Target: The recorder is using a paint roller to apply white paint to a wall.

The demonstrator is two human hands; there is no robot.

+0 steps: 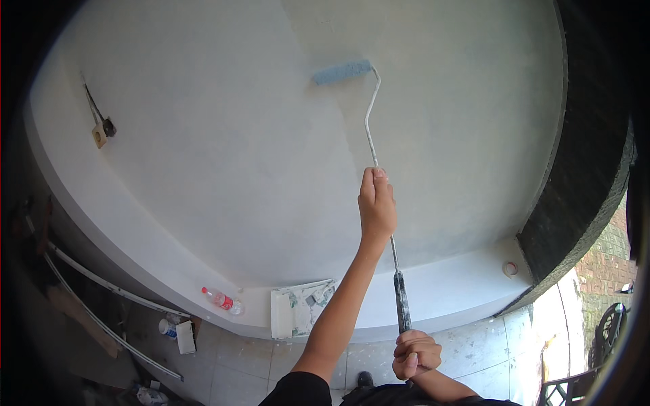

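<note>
A paint roller with a blue nap sleeve (343,72) rests against or very near the wall (228,127), where a lighter area meets a greyer one. Its bent metal rod (370,132) runs down through my left hand (377,203), which is closed around it partway along. Lower down, my right hand (416,354) grips the end of the black handle (401,302). Beneath my left forearm, a white paint tray (284,314) smeared with paint lies on the white ledge (447,281).
A clear plastic bottle with a red cap (221,299) lies left of the tray. A tape roll (511,269) sits at the ledge's right end. An outlet plate hangs by wires (99,136) at left. Long metal strips (111,289) and a white tub (167,329) occupy the lower left.
</note>
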